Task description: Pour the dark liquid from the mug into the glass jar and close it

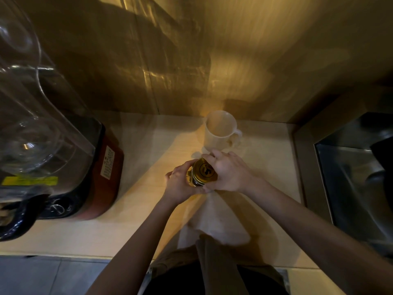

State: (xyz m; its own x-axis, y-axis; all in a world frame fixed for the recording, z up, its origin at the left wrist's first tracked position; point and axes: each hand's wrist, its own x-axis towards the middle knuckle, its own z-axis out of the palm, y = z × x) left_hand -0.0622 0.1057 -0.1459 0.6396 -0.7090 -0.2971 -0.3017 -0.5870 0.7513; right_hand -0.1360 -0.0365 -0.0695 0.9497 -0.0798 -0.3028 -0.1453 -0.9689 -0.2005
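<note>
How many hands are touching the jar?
2. The left hand wraps the jar from the left; the right hand grips its gold lid from the right.

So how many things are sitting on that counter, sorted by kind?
Mugs: 1, the white mug, standing behind the hands.
Jars: 1, the glass jar with its gold lid, held by the left hand and right hand.
Paper towels: 1.
Blenders: 1.
Total: 4.

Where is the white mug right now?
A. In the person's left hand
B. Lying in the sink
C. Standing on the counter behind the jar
C: the white mug stands upright on the counter behind the jar, and neither hand touches it.
</note>
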